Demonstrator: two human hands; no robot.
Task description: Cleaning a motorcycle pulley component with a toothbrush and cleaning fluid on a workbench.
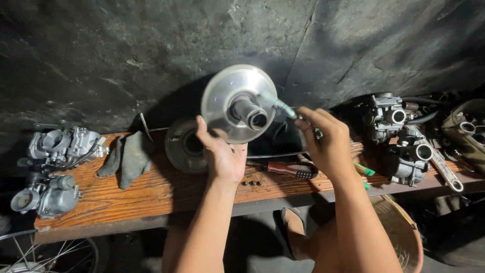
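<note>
My left hand (221, 154) holds up a shiny metal pulley disc (222, 98) with a tubular hub (251, 114) at its middle, gripping it by the lower rim. My right hand (326, 141) pinches a small grey tool (279, 104) whose tip rests against the disc's face, just right of the hub. Both hands are raised above a worn wooden bench (151, 194) in front of a dark wall.
On the bench lie a dark round drum part (181, 146), a grey rag (129, 156), a red-handled screwdriver (290, 170) and small bolts (251, 183). Carburettors sit at the left (55, 167) and right (399, 141). A wheel (45, 253) and a basket (401, 235) stand below.
</note>
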